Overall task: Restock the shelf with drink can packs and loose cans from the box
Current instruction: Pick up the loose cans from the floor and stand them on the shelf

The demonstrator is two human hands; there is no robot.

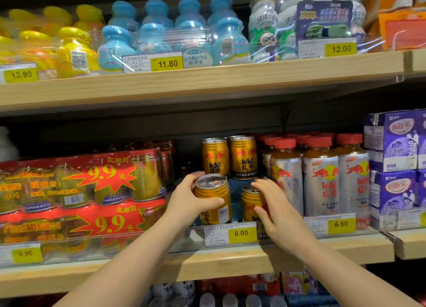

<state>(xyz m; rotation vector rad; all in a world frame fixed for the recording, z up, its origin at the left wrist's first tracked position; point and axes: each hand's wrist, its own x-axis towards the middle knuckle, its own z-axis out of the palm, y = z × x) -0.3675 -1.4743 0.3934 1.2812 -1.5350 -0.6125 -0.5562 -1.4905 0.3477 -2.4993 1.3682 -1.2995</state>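
Two red shrink-wrapped can packs [76,200] fill the shelf [226,263] at nine o'clock, stacked one on the other behind a yellow 9.90 tag [26,253]. Just right of them, near the middle, the left hand [189,203] grips a gold can [213,198] round its body, thumb across the front and fingers behind, holding it upright above the 6.00 price tag [242,234]. Beside it, at about three o'clock from that can, the right hand [274,209] curls round a second gold can [250,203]; whether this can stands on the shelf or is lifted I cannot tell. Behind both, at twelve o'clock, two more gold cans [228,156] sit higher up, seemingly on a stacked layer. Farther right stand silver bottles with red caps [320,175], then purple drink cartons [394,159] at the edge.
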